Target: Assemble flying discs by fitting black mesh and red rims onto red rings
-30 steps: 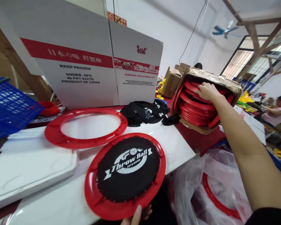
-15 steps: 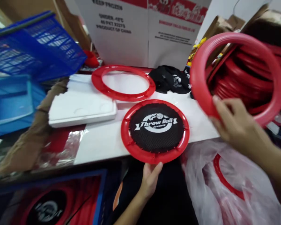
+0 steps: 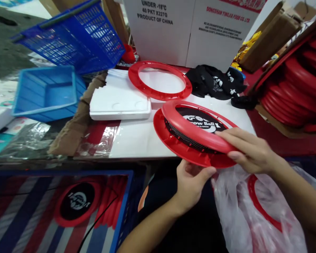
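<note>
My left hand (image 3: 192,182) grips the near rim of a red ring base (image 3: 163,133) with a black mesh disc (image 3: 184,137) set in it. White "Throw Ball" lettering shows on the mesh, partly covered. Above it, my right hand (image 3: 249,149) pinches a smooth red ring (image 3: 197,131), tilted over the base, its left part close to the base's rim. I cannot tell whether the two rings touch. Behind them a second red ring (image 3: 134,79) lies with one side on white foam pieces (image 3: 121,102). Black printed mesh pieces (image 3: 210,80) are heaped to its right.
At right, a carton holds stacked red rings (image 3: 292,95). A clear plastic bag (image 3: 234,203) with red rings hangs below the table edge. A blue crate (image 3: 131,182) with finished discs (image 3: 77,202) stands lower left. A blue tub (image 3: 47,91) and blue basket (image 3: 94,38) sit left; a white carton (image 3: 163,38) stands behind.
My right hand has brought the smooth red ring left and down from the carton side, over the mesh disc. The base in my left hand is now tilted. The view has shifted.
</note>
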`<action>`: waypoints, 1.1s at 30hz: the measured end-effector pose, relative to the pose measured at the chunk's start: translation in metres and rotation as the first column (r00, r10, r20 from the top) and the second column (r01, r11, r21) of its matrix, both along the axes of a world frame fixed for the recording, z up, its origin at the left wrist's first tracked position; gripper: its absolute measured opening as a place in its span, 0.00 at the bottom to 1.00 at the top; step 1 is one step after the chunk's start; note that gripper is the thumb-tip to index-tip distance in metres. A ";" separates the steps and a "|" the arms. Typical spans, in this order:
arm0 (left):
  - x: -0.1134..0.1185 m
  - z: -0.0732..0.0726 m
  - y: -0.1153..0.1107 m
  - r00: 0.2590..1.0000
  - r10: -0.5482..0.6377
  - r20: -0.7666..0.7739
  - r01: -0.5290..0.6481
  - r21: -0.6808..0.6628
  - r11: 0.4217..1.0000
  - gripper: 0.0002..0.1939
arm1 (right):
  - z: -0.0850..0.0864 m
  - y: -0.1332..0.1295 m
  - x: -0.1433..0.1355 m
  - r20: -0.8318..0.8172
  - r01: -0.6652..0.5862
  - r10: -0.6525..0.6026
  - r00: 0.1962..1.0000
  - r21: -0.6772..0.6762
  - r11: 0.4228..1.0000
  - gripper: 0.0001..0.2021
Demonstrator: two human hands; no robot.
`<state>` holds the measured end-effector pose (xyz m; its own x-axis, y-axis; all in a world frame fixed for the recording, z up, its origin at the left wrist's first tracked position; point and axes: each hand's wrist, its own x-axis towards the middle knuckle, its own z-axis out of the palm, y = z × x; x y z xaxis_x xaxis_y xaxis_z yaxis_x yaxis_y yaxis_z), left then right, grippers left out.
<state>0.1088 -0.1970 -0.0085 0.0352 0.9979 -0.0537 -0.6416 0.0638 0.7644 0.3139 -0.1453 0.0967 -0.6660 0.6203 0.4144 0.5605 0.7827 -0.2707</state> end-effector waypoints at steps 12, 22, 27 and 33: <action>0.025 0.061 0.001 0.965 -0.049 0.258 0.038 0.047 0.998 0.15 | 0.062 -0.034 -0.024 0.038 0.147 -0.143 0.989 -0.123 0.982 0.23; 0.022 0.056 -0.012 0.967 -0.036 0.252 0.010 0.102 0.995 0.19 | 0.047 -0.054 -0.031 0.036 0.209 -0.206 0.978 -0.089 0.974 0.23; 0.024 0.057 -0.014 0.964 -0.053 0.262 0.024 0.113 0.993 0.19 | 0.052 -0.061 -0.026 0.086 0.219 -0.216 0.973 -0.032 0.975 0.25; 0.027 0.059 -0.014 0.958 -0.069 0.277 0.035 0.125 0.991 0.14 | 0.045 -0.066 -0.024 0.070 0.196 -0.193 0.979 -0.043 0.980 0.26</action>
